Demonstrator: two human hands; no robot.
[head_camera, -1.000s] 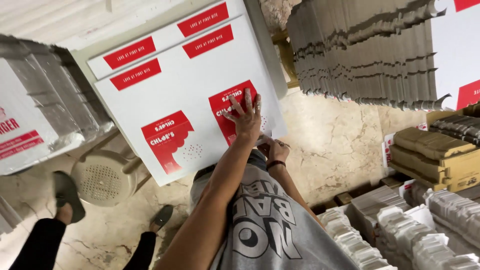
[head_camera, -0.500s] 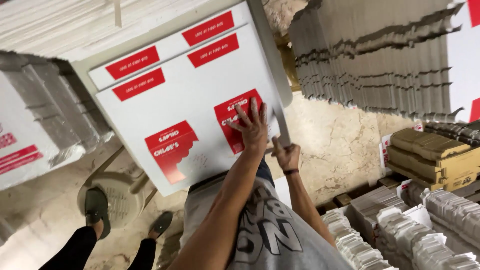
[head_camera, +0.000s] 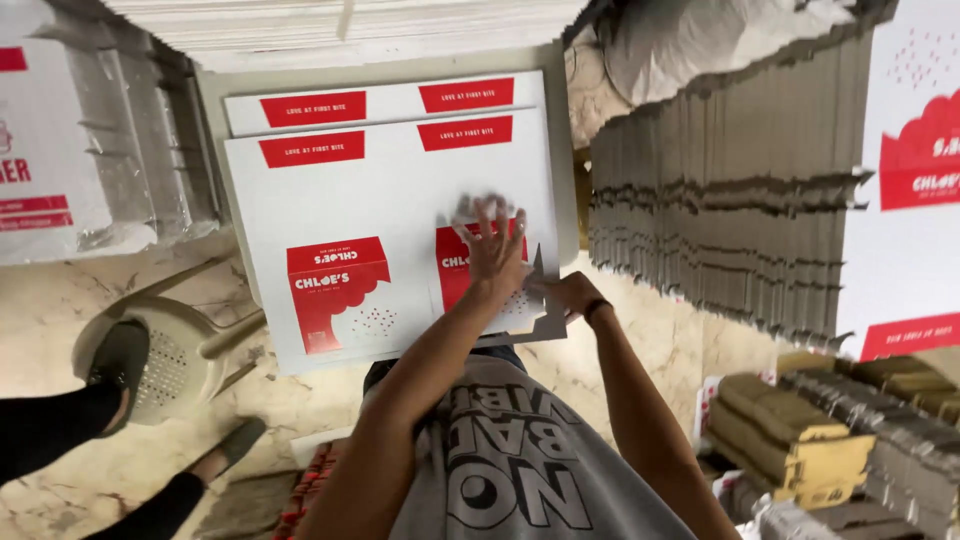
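White flat cardboard sheet with red printed patches (head_camera: 390, 250) lies on top of a pile of the same sheets, right in front of the person. The left hand (head_camera: 495, 245) lies flat on it with fingers spread apart, pressing down near the right side. The right hand (head_camera: 570, 295) is curled on the notched corner at the lower right edge, but it is hard to tell if it pinches the card or only touches it. The sheet looks thin, light and stiff, and smooth enough to slide. It could bend if lifted by one corner, so two edges seem the best places to hold. The left hand is blurred. The grey shirt (head_camera: 520, 470) hides the sheet's near edge.
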